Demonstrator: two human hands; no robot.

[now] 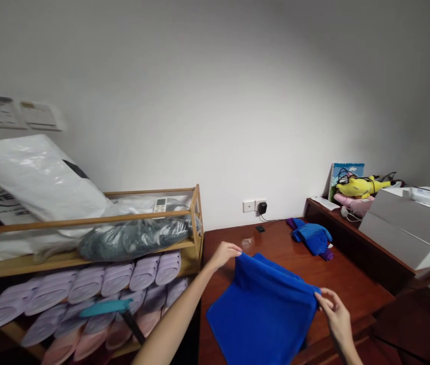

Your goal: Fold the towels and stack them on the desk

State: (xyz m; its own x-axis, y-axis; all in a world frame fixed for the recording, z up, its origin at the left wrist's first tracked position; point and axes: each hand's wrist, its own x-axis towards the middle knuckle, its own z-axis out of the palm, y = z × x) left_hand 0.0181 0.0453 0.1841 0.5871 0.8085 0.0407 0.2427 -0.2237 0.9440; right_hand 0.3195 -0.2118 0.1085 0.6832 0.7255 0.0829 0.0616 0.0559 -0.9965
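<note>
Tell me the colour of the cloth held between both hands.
The cloth is plain bright blue, showing best in the head view.

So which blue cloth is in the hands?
The nearer blue cloth, held up between the left hand and right hand; the other blue cloth lies bunched farther back on the desk.

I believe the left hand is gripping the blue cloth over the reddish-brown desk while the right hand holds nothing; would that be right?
Not quite: the head view shows the right hand pinching the blue cloth too. The left hand does grip it over the reddish-brown desk.
</note>
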